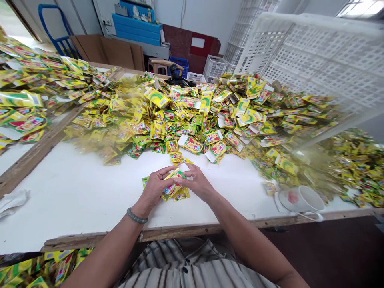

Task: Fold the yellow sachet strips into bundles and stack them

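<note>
A small yellow and green printed box (173, 185) is held between both hands, tilted, above the white table. My left hand (154, 186) grips its left side, thumb across the front. My right hand (198, 182) has thumb and fingers closed at its upper right end, by a white flap (183, 167). Under the box, several small sachets (181, 195) lie on the table. Just beyond my hands begins a wide heap of sachets (159, 129) and similar boxes (192, 144), some with white flaps open.
A white mug (301, 199) stands at the right near the table edge. A large white plastic crate (312, 56) tilts over the heap at the right. A wooden strip (39, 150) divides the left side, with more boxes (24, 120) beyond. Crumpled paper (13, 203) lies at far left.
</note>
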The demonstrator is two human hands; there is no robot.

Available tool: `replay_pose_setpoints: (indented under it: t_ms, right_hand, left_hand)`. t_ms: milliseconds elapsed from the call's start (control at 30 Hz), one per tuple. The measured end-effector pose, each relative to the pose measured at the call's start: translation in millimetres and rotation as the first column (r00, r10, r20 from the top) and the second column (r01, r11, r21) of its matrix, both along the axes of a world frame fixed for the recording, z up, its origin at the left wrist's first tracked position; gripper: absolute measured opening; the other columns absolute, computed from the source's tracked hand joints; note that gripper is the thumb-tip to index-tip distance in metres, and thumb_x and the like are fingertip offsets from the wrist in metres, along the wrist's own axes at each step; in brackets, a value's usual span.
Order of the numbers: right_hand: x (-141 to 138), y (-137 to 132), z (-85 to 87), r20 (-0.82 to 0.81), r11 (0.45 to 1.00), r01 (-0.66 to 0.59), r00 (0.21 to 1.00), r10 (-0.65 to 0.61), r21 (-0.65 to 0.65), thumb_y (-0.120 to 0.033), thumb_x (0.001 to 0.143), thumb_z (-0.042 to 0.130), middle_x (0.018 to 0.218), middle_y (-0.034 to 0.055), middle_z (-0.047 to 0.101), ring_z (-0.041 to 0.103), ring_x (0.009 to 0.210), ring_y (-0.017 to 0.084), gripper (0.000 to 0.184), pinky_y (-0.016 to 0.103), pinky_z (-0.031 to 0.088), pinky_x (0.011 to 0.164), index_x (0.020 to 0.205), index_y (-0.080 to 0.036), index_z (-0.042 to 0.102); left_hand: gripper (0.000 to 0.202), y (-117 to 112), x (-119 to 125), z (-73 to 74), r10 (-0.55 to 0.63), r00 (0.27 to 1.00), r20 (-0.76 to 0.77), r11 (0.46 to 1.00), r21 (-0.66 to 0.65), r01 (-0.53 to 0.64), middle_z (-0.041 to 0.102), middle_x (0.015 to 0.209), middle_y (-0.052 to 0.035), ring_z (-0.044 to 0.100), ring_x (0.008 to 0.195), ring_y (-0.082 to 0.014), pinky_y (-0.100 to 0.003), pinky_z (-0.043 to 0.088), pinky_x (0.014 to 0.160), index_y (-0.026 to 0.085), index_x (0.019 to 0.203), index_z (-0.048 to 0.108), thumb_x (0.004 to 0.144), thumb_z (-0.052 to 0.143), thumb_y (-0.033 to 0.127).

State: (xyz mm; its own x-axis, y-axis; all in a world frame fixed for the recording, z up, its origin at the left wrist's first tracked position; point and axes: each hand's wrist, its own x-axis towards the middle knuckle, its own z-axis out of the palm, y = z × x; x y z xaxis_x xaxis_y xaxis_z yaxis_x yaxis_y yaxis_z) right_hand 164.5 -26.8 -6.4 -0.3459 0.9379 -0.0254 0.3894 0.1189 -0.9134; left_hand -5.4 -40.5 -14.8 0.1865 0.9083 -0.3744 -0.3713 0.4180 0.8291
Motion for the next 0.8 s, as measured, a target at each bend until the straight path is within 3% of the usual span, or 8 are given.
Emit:
replay_pose_setpoints:
  t_ms: [67, 133, 233, 367, 433, 600, 800]
  right_hand:
    - [2.0, -0.3, 1.2, -0.03, 1.0, 0.016, 0.999, -0.017, -0.017, -0.048, 0.077, 0.075, 0.137, 0.0058, 0.058, 0.041, 0.133, 0.032, 0.024, 0.05, 0.029, 0.112, 0.087, -0.027, 0.08]
    - [2.9, -2.5, -0.1, -0.055, 0.992, 0.125, 0.991, -0.125, -0.003, -0.047, 0.073, 0.078, 0.142, 0.0058, 0.053, 0.04, 0.135, 0.031, 0.032, 0.047, 0.035, 0.108, 0.099, -0.028, 0.078]
    - [-1.4, -7.7, -8.2, -0.177, 0.949, 0.314, 0.933, -0.313, -0.022, -0.044, 0.072, 0.078, 0.136, 0.0079, 0.057, 0.053, 0.122, 0.027, 0.047, 0.042, 0.046, 0.097, 0.115, -0.027, 0.069]
    - [-15.0, -12.7, -21.7, -0.406, 0.957, 0.223, 0.869, -0.282, -0.188, -0.046, 0.077, 0.072, 0.11, 0.0067, 0.07, 0.065, 0.096, 0.023, 0.042, 0.039, 0.053, 0.087, 0.111, -0.023, 0.07]
    - [-18.2, -12.7, -24.6, -0.439, 0.962, 0.205, 0.858, -0.266, -0.181, -0.046, 0.079, 0.07, 0.104, 0.0054, 0.072, 0.065, 0.095, 0.023, 0.035, 0.039, 0.052, 0.089, 0.106, -0.024, 0.072]
    - [-4.9, -7.7, -18.6, -0.379, 0.969, 0.212, 0.892, -0.245, -0.127, -0.042, 0.079, 0.07, 0.088, 0.0044, 0.071, 0.063, 0.086, 0.022, 0.022, 0.037, 0.051, 0.084, 0.086, -0.022, 0.075]
    - [9.6, -6.2, -9.2, -0.233, 0.982, 0.181, 0.954, -0.187, -0.047, -0.035, 0.081, 0.065, 0.079, 0.0037, 0.069, 0.06, 0.078, 0.02, 0.017, 0.034, 0.047, 0.078, 0.078, -0.021, 0.073]
  left_hand:
    - [0.071, 1.1, 0.8, 0.3, 0.01, 1.0, -0.006, 1.0, 0.012, -0.01, 0.079, 0.088, -0.0068, 0.071, 0.069, -0.0206, -0.03, 0.055, 0.067, 0.013, 0.117, 0.068, 0.051, 0.091, 0.03]
    - [0.074, 3.3, 1.5, 1.2, 0.044, 0.999, -0.016, 0.999, 0.023, -0.044, 0.078, 0.083, -0.0056, 0.071, 0.069, -0.0207, -0.03, 0.055, 0.067, 0.013, 0.12, 0.065, 0.052, 0.09, 0.032]
    - [0.08, 6.5, 2.0, 3.5, 0.127, 0.992, -0.012, 0.991, 0.041, -0.127, 0.077, 0.081, -0.0039, 0.071, 0.068, -0.0197, -0.029, 0.054, 0.066, 0.015, 0.127, 0.059, 0.055, 0.089, 0.033]
    - [0.087, 6.3, -0.1, 4.9, 0.157, 0.987, -0.044, 0.983, 0.104, -0.152, 0.073, 0.075, 0.0011, 0.066, 0.06, -0.0158, -0.025, 0.051, 0.059, 0.02, 0.138, 0.048, 0.061, 0.086, 0.036]
    - [0.08, 4.8, -2.8, 3.6, 0.115, 0.989, -0.096, 0.981, 0.168, -0.098, 0.072, 0.077, 0.0013, 0.066, 0.063, -0.0155, -0.024, 0.05, 0.06, 0.021, 0.137, 0.049, 0.067, 0.083, 0.039]
    - [0.064, 2.9, -7.2, 0.2, -0.102, 0.97, -0.22, 0.943, 0.288, 0.164, 0.071, 0.1, -0.0037, 0.067, 0.086, -0.0193, -0.027, 0.053, 0.077, 0.023, 0.134, 0.053, 0.077, 0.075, 0.041]
    - [0.065, 1.5, -4.6, 3.8, -0.233, 0.941, -0.244, 0.926, 0.239, 0.291, 0.069, 0.1, -0.0033, 0.067, 0.08, -0.0184, -0.028, 0.053, 0.073, 0.026, 0.132, 0.045, 0.077, 0.076, 0.039]
